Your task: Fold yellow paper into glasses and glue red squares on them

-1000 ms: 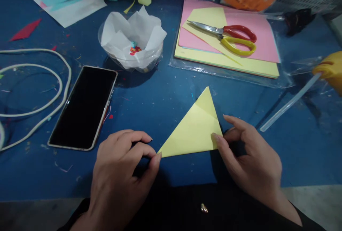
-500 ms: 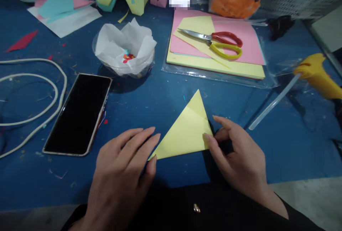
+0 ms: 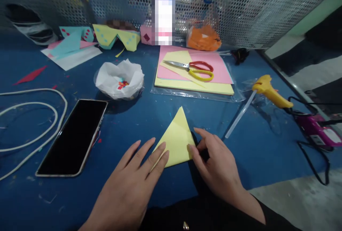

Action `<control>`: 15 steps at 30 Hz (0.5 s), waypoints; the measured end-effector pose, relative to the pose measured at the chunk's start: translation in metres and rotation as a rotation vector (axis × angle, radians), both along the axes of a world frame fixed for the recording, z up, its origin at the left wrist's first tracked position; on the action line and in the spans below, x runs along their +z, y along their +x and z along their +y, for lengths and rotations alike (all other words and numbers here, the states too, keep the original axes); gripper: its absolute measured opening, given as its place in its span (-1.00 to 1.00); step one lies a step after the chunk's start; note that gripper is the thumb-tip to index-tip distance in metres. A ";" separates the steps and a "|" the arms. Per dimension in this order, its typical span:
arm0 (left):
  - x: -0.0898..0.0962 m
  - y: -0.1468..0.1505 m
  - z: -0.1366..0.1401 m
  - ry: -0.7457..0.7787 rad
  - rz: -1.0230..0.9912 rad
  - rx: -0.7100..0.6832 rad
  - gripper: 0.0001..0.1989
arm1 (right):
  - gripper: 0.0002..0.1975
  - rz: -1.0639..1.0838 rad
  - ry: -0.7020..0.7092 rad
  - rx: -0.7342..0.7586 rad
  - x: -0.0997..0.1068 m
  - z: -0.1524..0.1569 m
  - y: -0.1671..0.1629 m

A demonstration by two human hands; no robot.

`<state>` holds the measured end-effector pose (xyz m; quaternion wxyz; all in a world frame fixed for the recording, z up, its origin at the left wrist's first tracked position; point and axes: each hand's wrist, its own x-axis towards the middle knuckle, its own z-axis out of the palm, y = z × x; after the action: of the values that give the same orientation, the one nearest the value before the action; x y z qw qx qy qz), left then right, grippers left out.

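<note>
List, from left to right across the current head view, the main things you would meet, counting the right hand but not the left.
White cable, phone, paper-lined bowl, folded yellow paper, right hand, yellow glue gun, purple box.

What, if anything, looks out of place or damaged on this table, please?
Loose scraps stand out: a tiny red scrap on the blue table beside the phone, and a larger red piece near the left edge. They look stray because similar bits sit gathered in the paper-lined bowl. The folded yellow paper shows no visible tear.
</note>
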<state>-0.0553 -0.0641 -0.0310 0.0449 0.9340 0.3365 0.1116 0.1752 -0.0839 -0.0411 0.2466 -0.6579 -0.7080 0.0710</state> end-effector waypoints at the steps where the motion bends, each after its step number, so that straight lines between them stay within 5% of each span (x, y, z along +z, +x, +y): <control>1: 0.002 0.002 0.001 0.005 -0.017 0.008 -0.56 | -0.67 -0.003 0.001 -0.001 0.000 0.000 0.000; 6: 0.011 0.021 0.005 0.151 -0.039 -0.008 -0.71 | -0.67 -0.009 0.001 -0.001 -0.002 0.001 0.000; 15: 0.003 0.043 0.012 0.259 0.022 -0.059 -0.58 | -0.67 -0.011 -0.008 0.007 -0.005 0.002 -0.001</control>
<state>-0.0124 -0.0520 -0.0276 -0.0763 0.9427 0.2920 0.1424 0.1745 -0.0821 -0.0464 0.2401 -0.6566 -0.7114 0.0711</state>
